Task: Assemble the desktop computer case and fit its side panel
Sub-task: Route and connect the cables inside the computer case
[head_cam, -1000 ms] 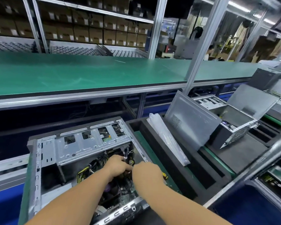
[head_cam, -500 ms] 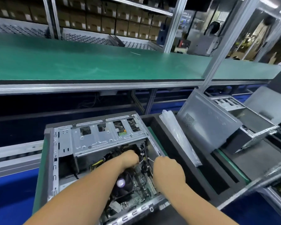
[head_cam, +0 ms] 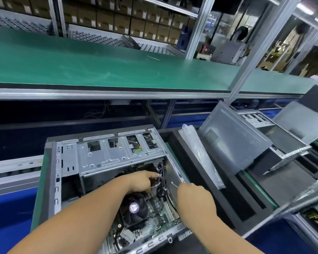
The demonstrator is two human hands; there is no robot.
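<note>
Open case on the line, both hands at its cable bundle, side panel waiting alongside.

The case (head_cam: 106,173) lies on its side in a foam tray (head_cam: 228,195), open face up. The left hand (head_cam: 141,182) reaches in, its fingers at the black cables (head_cam: 161,182); whether it pinches them cannot be told. The right hand (head_cam: 193,195) is curled round a thin white tie (head_cam: 173,185). Judged by look: sheet-steel case, stiff and fairly heavy, with sharp edges; lift it by the frame rails, not the drive cage (head_cam: 117,154). The panel (head_cam: 233,142), leaning just right of a plastic bag (head_cam: 200,154), is light, thin and likely to flex; hold it by opposite edges. The cables are soft, the fan (head_cam: 134,208) fragile. Count: two hands, one fan, two open cases in view, two loose panels.
</note>
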